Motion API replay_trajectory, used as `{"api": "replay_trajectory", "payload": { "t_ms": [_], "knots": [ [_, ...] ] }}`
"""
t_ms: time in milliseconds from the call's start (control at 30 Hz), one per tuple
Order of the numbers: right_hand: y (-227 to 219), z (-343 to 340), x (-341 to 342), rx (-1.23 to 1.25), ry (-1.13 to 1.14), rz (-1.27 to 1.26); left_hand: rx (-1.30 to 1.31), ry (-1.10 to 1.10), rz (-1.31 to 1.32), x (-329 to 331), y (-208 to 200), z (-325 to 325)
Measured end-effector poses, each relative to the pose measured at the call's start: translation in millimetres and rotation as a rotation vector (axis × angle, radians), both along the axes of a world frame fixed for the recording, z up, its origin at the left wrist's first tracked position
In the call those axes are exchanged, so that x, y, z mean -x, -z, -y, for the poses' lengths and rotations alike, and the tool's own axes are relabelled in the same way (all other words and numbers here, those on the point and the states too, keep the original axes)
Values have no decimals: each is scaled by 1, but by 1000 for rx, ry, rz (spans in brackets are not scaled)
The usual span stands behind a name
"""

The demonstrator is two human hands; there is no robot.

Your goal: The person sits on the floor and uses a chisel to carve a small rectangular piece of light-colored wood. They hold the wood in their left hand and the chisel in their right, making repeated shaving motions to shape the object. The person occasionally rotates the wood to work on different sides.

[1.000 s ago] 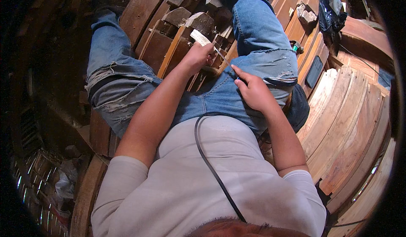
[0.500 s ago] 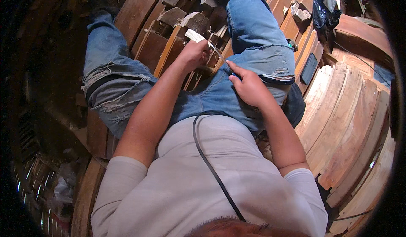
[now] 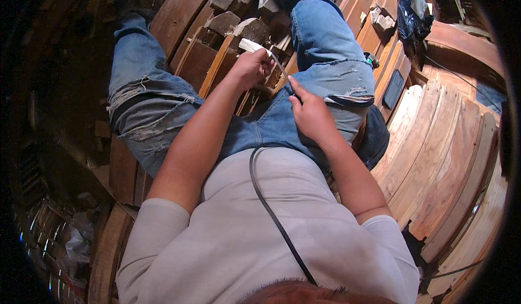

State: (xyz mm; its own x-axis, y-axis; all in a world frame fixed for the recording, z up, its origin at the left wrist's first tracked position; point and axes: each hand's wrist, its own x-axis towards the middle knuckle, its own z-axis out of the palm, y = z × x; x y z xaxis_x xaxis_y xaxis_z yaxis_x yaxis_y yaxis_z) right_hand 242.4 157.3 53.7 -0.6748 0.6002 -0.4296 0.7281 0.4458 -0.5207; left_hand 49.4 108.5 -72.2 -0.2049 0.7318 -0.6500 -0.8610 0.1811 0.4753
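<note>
Between my spread knees, my left hand (image 3: 253, 68) is closed around a short pale strip (image 3: 251, 46), probably wood, whose light end sticks out beyond the fingers. My right hand (image 3: 311, 108) grips the handle of a thin-bladed hand tool (image 3: 281, 68), its forefinger stretched along it. The narrow metal blade slants up and left to my left hand, meeting or nearly meeting the strip there. I cannot tell whether it is a knife or a file. Most of the handle is hidden by my fingers.
Several dark wooden blocks and boards (image 3: 222, 23) lie between my legs. On the right stand curved planks (image 3: 429, 141), a dark phone (image 3: 393, 90) on a board, a pale broken lump (image 3: 383, 19) and a black plastic bag (image 3: 413, 16). A black cable (image 3: 266, 203) runs over my shirt.
My right hand has shifted slightly left and down, and the blade stands a little steeper. My left hand stays almost in place on the pale strip.
</note>
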Motion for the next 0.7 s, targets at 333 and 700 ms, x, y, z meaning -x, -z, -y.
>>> {"api": "replay_trajectory", "payload": {
  "t_ms": [333, 700],
  "knots": [
    [11, -30, -13, 199, -17, -101, -31, -34, 29, -2, 17, -3],
    [-13, 0, 6, -153, -149, 205, 4, 33, -20, 0, 9, 0]
  ]
}}
